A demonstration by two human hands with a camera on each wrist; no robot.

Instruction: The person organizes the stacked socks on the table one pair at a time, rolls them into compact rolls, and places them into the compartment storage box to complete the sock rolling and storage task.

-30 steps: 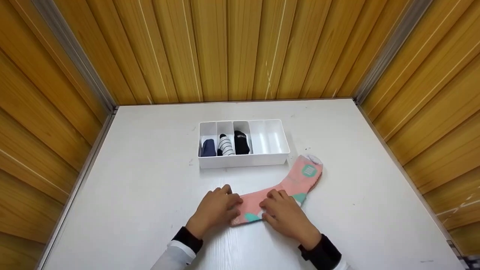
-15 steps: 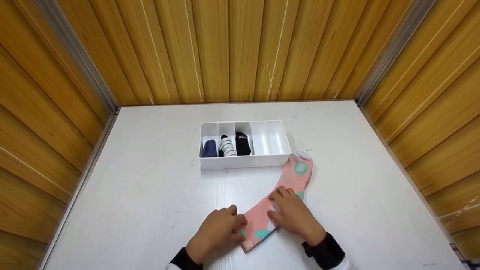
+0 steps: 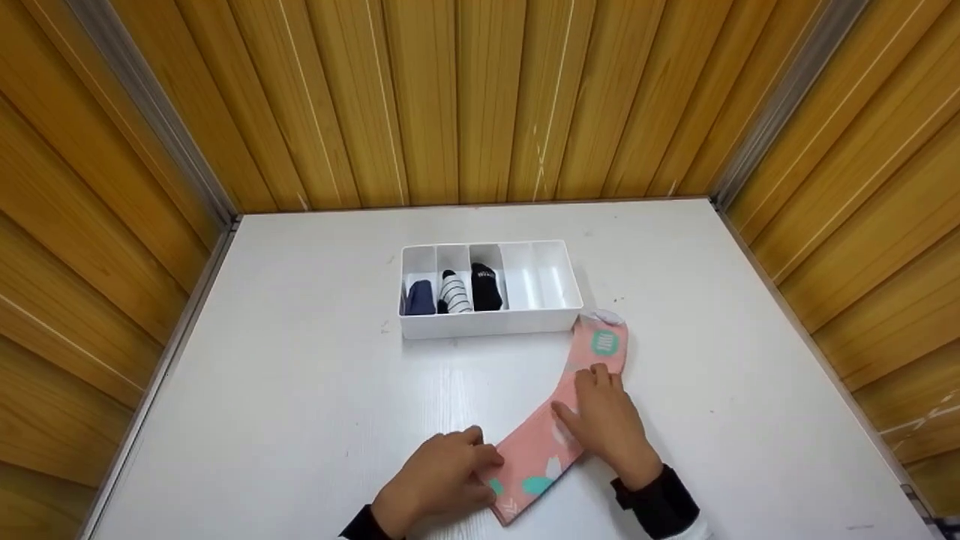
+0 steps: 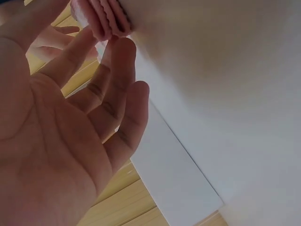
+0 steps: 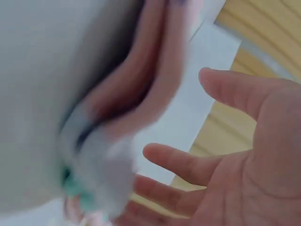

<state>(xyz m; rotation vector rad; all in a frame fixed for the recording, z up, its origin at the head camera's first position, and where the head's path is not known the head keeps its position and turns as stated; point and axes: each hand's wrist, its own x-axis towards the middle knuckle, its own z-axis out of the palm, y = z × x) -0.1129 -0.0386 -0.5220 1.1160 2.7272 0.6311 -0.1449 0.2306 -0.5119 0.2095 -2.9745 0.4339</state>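
Observation:
Pink socks (image 3: 529, 448) with green and white patches lie diagonally on the white table, layered one on the other, as their stacked edges (image 5: 155, 70) in the right wrist view show. My left hand (image 3: 444, 474) pinches the near-left end; the left wrist view has the layered pink edge (image 4: 106, 19) at its thumb and fingertips. Farther up the socks, my right hand (image 3: 606, 420) rests on their right side with fingers spread and fairly straight. In the right wrist view its thumb stands apart from the fabric.
Behind the socks stands a white divided box (image 3: 487, 324). Its left compartments hold a navy sock (image 3: 420, 298), a striped sock (image 3: 454, 292) and a black sock (image 3: 486, 289). The socks' toe end lies close to the box's front right corner. Wood-patterned walls enclose the table.
The socks have turned, their left end swinging toward the front edge and the toe end shifting left. My left hand moved nearer with that end; my right hand slid right and toward the toe.

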